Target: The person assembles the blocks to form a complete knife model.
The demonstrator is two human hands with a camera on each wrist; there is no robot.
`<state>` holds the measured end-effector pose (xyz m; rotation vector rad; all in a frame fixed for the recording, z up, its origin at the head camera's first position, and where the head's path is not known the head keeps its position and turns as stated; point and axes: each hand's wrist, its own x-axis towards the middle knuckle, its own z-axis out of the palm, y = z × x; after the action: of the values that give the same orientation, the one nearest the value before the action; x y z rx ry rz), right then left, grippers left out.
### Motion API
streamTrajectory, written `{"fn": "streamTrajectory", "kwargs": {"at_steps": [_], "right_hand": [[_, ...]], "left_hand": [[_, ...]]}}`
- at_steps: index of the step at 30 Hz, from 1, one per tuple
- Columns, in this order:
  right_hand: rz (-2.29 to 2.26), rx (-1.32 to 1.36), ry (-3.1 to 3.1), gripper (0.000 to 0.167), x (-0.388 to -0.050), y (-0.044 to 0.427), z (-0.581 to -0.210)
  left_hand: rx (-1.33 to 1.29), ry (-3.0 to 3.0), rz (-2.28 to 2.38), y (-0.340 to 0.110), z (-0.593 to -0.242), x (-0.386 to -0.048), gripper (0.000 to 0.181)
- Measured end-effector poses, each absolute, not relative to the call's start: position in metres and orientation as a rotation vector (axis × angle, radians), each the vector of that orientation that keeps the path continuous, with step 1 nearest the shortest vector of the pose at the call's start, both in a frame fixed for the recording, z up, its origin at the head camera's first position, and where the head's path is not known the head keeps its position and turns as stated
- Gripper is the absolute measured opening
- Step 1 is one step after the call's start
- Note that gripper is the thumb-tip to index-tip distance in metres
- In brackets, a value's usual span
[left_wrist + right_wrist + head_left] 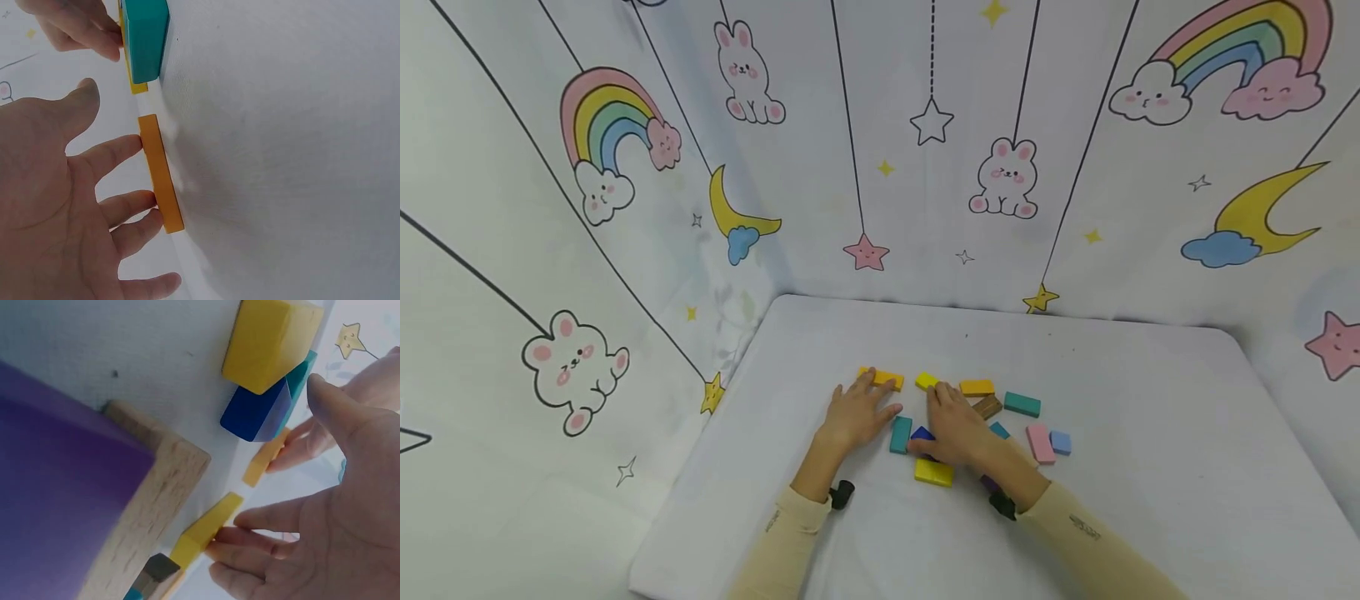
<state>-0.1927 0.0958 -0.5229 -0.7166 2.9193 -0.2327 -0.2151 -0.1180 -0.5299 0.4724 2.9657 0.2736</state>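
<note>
My left hand lies palm down at the far left of the blocks, its spread fingertips touching a long orange block. To its right, my right hand reaches over the pile. Its extended fingertips touch a yellow block, while the thumb stands apart from them. Between the hands are a teal block and a dark blue block, partly covered by the right hand in the head view. Another yellow block lies just nearer to me. Neither hand curls round anything.
Right of the right hand lie an orange block, a brown block, a teal block, a pink block and a light blue block. A purple block sits under the right wrist. Patterned cloth walls border the white table.
</note>
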Motion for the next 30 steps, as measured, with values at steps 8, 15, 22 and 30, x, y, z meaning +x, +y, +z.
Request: {"fn": "streamTrajectory", "kwargs": {"at_steps": [8, 15, 22, 30], "right_hand": [[-0.185, -0.716, 2.932, 0.104, -0.205, 0.094, -0.523], [-0.1, -0.711, 2.95, 0.097, -0.214, 0.095, -0.524], [-0.084, -0.682, 2.943, 0.091, -0.219, 0.096, -0.518], [-0.086, -0.617, 2.907, 0.088, -0.228, 0.098, -0.515]], "left_hand": [[0.442, 2.983, 0.273, -0.115, -0.528, -0.222, 0.053], [0.44, 3.017, 0.183, -0.113, -0.526, -0.225, 0.047], [0.416, 3.014, 0.189, -0.111, -0.524, -0.229, 0.048], [0.376, 2.986, 0.163, -0.107, -0.528, -0.236, 0.05]]}}
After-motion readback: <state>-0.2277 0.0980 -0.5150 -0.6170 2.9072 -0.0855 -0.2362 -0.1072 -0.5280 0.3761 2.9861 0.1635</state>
